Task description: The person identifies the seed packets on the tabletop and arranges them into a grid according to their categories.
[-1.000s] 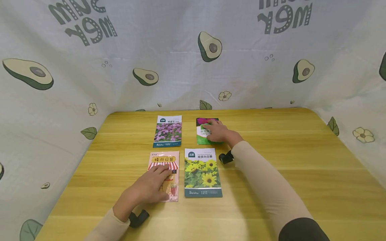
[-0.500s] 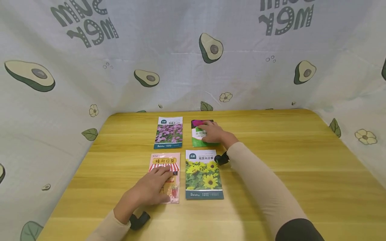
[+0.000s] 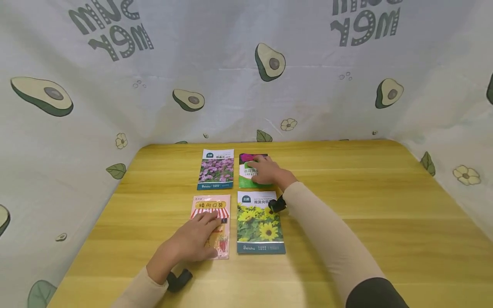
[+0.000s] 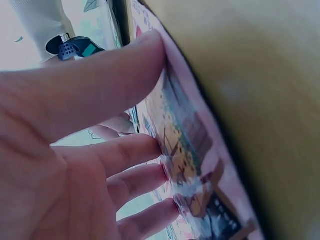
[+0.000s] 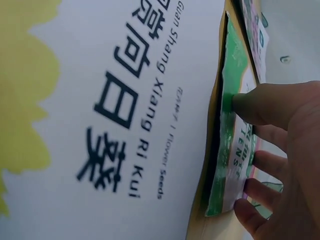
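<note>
Four flat seed packets lie on the table in two rows. My left hand (image 3: 190,239) rests its fingertips and thumb on the pink seed packet (image 3: 222,244), front left, hiding part of it. At the back, the fingertips of my right hand (image 3: 267,171) press on the green-and-white seed packet (image 3: 247,173), which has a magenta flower at its top. In the right wrist view, thumb and fingers touch the face of that green packet (image 5: 230,135). Left of it lies the purple-flower seed packet (image 3: 216,171). The yellow-sunflower seed packet (image 3: 259,224) lies in front, beside the pink one.
The wooden table (image 3: 366,192) ends at the back against a white curtain (image 3: 231,55) printed with avocados, which also hangs at both sides. A black wrist camera (image 3: 277,204) overlaps the top right corner of the sunflower packet.
My right hand has slid the green packet left, closer to the purple-flower packet and above the sunflower one. My left hand stays on the pink packet.
</note>
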Demonstrator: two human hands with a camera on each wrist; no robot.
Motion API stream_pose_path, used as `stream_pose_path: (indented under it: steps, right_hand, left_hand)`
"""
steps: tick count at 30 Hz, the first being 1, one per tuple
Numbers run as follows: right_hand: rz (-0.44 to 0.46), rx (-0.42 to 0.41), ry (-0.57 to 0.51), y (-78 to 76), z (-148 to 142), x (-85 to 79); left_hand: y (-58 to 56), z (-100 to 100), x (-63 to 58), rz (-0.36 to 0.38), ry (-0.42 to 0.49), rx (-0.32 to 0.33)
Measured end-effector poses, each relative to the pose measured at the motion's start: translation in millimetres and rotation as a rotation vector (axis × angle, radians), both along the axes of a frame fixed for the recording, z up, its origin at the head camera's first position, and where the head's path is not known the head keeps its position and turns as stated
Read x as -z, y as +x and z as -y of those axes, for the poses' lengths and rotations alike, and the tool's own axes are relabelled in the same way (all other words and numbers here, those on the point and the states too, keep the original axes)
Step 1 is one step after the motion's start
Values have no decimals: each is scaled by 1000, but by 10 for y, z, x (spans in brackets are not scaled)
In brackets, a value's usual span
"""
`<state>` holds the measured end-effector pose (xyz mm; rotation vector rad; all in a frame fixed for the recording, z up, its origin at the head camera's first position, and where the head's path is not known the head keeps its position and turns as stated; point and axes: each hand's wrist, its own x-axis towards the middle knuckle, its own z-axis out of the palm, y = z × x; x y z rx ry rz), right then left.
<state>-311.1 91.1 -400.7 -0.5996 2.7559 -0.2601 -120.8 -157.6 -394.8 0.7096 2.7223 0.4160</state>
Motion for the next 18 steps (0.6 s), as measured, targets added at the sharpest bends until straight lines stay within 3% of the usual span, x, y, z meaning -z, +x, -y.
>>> stream_pose_path:
  steps: [11, 18]
  right_hand:
    - [-27, 3, -22, -32, -50, 13]
    - [-92, -33, -41, -29, -97, -17]
  left_hand:
    - [-52, -43, 5, 7, -8, 7]
    - [-71, -62, 8, 3, -16, -2]
